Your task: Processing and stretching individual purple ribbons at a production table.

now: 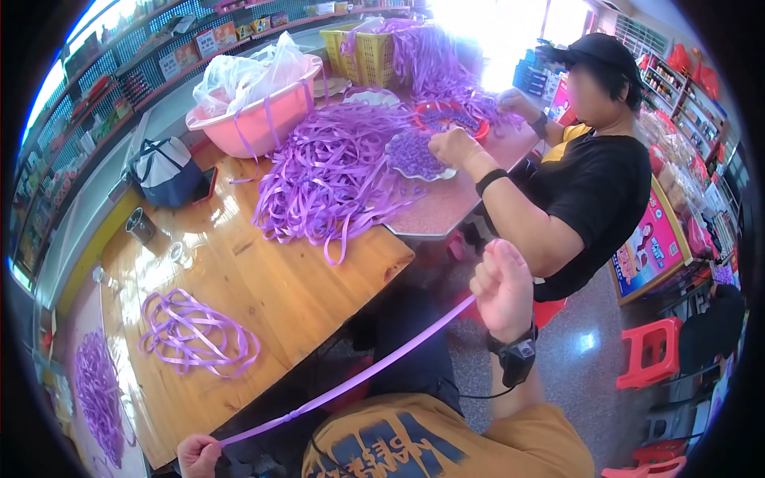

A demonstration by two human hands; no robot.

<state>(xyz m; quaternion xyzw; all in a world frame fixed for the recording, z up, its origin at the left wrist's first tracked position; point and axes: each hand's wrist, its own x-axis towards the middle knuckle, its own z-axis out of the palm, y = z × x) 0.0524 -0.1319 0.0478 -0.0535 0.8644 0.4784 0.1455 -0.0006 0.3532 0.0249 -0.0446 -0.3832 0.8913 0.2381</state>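
A purple ribbon point(351, 384) is stretched taut on a slant across my lap, with a small knot or fold toward its left part. My left hand point(199, 456), low at the left by the table's edge, pinches one end. Raised at the right, my right hand point(504, 291) is closed on the other end and wears a dark wrist device. A small loose coil of purple ribbon point(199, 334) lies on the wooden table point(295, 295) near my left hand. Farther back is a large heap of purple ribbons point(327, 171).
A co-worker point(590, 183) in black sits at the right, hands over a bowl of purple pieces point(414, 155) and a red basin point(450, 118). A pink basin point(259, 119), yellow basket point(362, 56), cooler bag point(167, 171) and metal cup point(140, 225) stand on the table. Red stools point(649, 350) stand right.
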